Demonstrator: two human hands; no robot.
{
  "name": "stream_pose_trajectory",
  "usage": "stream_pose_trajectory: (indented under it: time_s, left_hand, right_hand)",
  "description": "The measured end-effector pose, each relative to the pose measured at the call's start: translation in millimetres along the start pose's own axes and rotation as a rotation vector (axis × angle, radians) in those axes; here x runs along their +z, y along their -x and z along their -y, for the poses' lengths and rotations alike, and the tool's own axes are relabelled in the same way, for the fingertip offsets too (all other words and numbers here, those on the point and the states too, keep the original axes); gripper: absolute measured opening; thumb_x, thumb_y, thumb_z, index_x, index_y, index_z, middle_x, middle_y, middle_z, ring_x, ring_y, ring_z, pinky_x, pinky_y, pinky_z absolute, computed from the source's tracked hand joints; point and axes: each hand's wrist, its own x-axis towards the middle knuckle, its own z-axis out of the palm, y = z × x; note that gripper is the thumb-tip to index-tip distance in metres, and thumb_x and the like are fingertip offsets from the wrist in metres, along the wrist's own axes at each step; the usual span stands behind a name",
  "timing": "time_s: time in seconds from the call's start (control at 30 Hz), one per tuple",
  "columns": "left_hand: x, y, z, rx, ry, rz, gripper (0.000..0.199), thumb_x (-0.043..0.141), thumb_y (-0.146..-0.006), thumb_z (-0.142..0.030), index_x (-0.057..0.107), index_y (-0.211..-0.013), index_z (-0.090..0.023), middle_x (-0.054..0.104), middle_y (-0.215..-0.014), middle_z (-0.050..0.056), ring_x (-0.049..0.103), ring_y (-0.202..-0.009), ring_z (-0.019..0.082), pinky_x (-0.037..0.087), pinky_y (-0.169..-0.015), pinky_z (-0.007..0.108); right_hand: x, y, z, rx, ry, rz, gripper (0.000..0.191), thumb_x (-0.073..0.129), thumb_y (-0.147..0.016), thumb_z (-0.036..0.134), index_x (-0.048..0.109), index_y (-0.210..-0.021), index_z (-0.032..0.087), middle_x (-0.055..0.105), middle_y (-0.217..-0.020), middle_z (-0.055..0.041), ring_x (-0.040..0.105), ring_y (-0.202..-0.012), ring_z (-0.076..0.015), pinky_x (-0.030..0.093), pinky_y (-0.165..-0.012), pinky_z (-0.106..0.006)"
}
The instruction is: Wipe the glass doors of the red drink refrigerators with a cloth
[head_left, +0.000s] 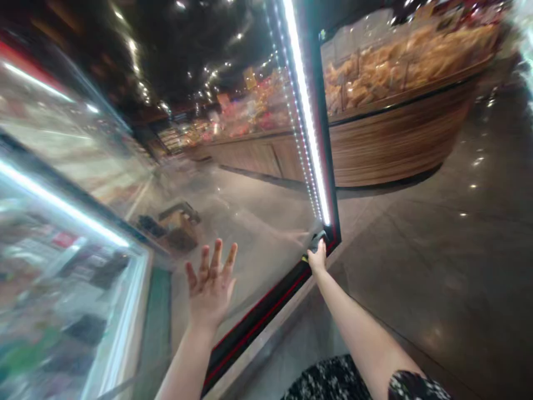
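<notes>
A glass door (258,233) with a dark frame and a bright light strip stands swung open before me. My left hand (210,283) is raised at its glass with the fingers spread and holds nothing; whether the palm touches the glass is hard to tell. At the lower corner of the door, my right hand (317,256) is closed around a dark tool (318,240), which lies against the glass by the frame. The tool's details are blurred.
On the left is a lit display case (144,278) with blurred packages inside. Behind the glass, a brown box (179,225) with dark items sits on the floor. A long wood-panelled counter (387,144) piled with goods curves across the back right.
</notes>
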Motion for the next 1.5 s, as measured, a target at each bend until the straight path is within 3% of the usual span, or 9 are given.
stream_pose_trajectory:
  time_s: [0.2,0.33,0.53,0.67,0.8,1.0,1.13,1.27,1.5]
  left_hand:
    - [22.3,67.1,-12.7,-0.255,-0.072,-0.105,0.106,0.078,-0.083,-0.035,0.003,-0.159,-0.042,0.003,-0.171,0.011,0.002,-0.155,0.042,0.003,-0.118,0.074]
    - [42.3,85.8,-16.9,-0.37,-0.073,-0.119,0.108,0.078,-0.083,-0.035,0.001,-0.16,-0.038,0.003,-0.17,0.016,-0.001,-0.154,0.046,0.004,-0.113,0.08]
    - [48.5,93.1,-11.3,-0.419,-0.006,0.022,0.101,0.078,-0.081,-0.021,0.017,-0.158,-0.041,0.023,-0.168,0.01,0.011,-0.155,0.043,0.007,-0.116,0.077]
    - [48.3,89.3,-14.8,-0.405,0.014,0.041,0.091,0.076,-0.082,-0.02,0.027,-0.156,-0.039,0.027,-0.167,0.007,0.012,-0.155,0.04,0.005,-0.118,0.074]
    - [53.2,89.7,-23.3,-0.397,0.019,-0.007,0.088,0.075,-0.083,-0.02,0.029,-0.156,-0.038,0.025,-0.167,0.007,0.009,-0.156,0.039,0.004,-0.12,0.071]
    - [62.6,103.6,-26.1,-0.548,0.012,-0.059,0.082,0.077,-0.082,-0.025,0.037,-0.152,-0.04,0.024,-0.168,0.008,0.0,-0.155,0.043,0.002,-0.115,0.078]
    - [66.7,105.6,-24.0,-0.542,0.033,-0.021,0.072,0.078,-0.082,-0.025,0.049,-0.147,-0.037,0.03,-0.166,0.011,-0.006,-0.154,0.045,0.0,-0.111,0.081]
    - [67.6,100.0,-27.8,-0.554,0.031,-0.003,0.07,0.079,-0.082,-0.025,0.052,-0.145,-0.037,0.032,-0.164,0.011,-0.007,-0.153,0.045,-0.003,-0.109,0.082]
    - [60.0,82.9,-42.1,-0.605,0.028,0.082,0.078,0.08,-0.08,-0.021,0.047,-0.147,-0.041,0.029,-0.166,0.009,-0.002,-0.153,0.046,-0.001,-0.108,0.082]
  right_hand:
    - [8.2,26.4,54.2,-0.244,-0.012,0.113,0.075,0.045,-0.085,0.015,0.031,-0.159,0.019,0.033,-0.163,-0.0129,0.028,-0.152,-0.0287,0.032,-0.121,-0.053]
    - [-5.6,41.4,47.2,-0.559,0.132,0.24,0.079,0.042,-0.087,0.008,0.026,-0.161,0.028,0.031,-0.166,-0.0066,0.029,-0.152,-0.027,0.036,-0.119,-0.053]
    - [-7.7,18.4,52.3,-0.366,0.077,0.022,0.085,0.038,-0.086,0.006,0.006,-0.164,0.02,0.018,-0.169,-0.0132,0.026,-0.154,-0.027,0.038,-0.118,-0.051]
    - [-2.3,46.0,78.1,-0.544,0.081,0.195,0.081,0.04,-0.089,0.008,0.014,-0.163,0.025,0.019,-0.169,-0.0091,0.023,-0.155,-0.0286,0.033,-0.121,-0.054]
    - [-12.2,72.1,45.8,-0.702,0.107,0.341,0.084,0.038,-0.082,-0.002,0.03,-0.16,0.03,0.034,-0.164,-0.005,0.028,-0.153,-0.0254,0.041,-0.118,-0.049]
    - [-16.7,40.8,33.7,-0.408,0.037,0.081,0.085,0.037,-0.086,0.003,0.011,-0.164,0.024,0.012,-0.17,-0.0136,0.024,-0.154,-0.0291,0.039,-0.117,-0.056]
    - [-16.4,66.1,59.9,-0.637,0.098,0.269,0.085,0.04,-0.086,0.002,0.014,-0.163,0.027,0.017,-0.169,-0.0106,0.025,-0.154,-0.0309,0.033,-0.12,-0.059]
    - [-31.2,89.3,33.1,-0.89,0.196,0.466,0.086,0.039,-0.082,-0.004,0.031,-0.159,0.031,0.039,-0.162,-0.0062,0.033,-0.151,-0.0284,0.037,-0.121,-0.054]
    - [-31.1,49.1,38.7,-0.489,0.103,0.242,0.083,0.038,-0.089,0.004,0.008,-0.163,0.027,0.009,-0.171,-0.0118,0.02,-0.155,-0.0303,0.036,-0.118,-0.057]
